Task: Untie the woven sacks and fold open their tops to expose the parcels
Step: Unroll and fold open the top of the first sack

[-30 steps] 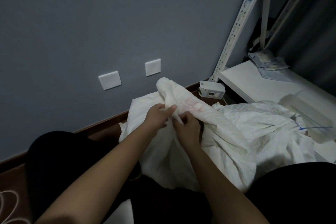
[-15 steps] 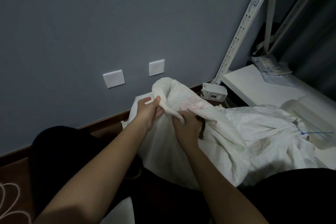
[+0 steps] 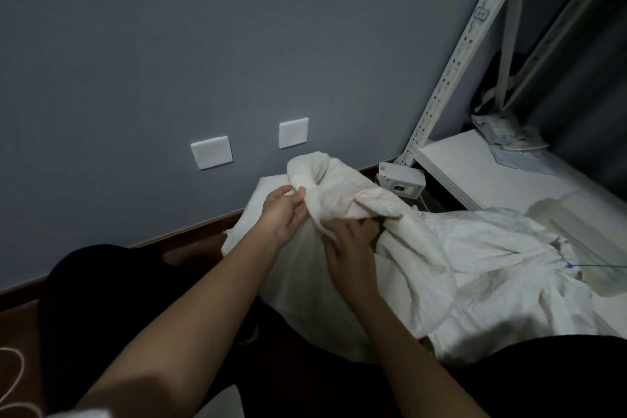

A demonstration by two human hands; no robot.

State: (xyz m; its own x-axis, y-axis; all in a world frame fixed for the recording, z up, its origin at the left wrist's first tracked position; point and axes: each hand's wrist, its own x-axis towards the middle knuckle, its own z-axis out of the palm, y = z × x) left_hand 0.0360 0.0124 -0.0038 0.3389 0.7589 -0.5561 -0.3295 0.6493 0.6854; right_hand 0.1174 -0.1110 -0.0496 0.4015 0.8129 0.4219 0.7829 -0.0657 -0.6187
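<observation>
- Here, low light; white woven sack (image 3: 339,282) on the floor against the grey wall (image 3: 203,44), its gathered top twisted up into a thick roll (image 3: 325,187) with faint red print on it.
- Left hand (image 3: 283,214) clenched on the roll's left side, thumb and fingers pinching the fabric just below the bulge.
- Right hand (image 3: 349,248) just right of the left hand, lower on the roll, fingers curled into the bunched cloth; whether they hold a tie or only fabric, I cannot tell.
- Second sack (image 3: 509,265) lies right of the first, touching it, its neck cinched; a blue string (image 3: 597,266) runs from that neck toward the right edge.
- Two white wall plates (image 3: 211,152) sit on the wall above and left of the sack.
- Small white box (image 3: 402,180) on the floor just behind the sack, right of the roll.
- White shelf board (image 3: 492,176) farther right, with a perforated metal upright (image 3: 464,54) rising from its corner; crumpled packets (image 3: 509,136) at the back of the board.
- Dark clothing fills the foreground, below the sack.
</observation>
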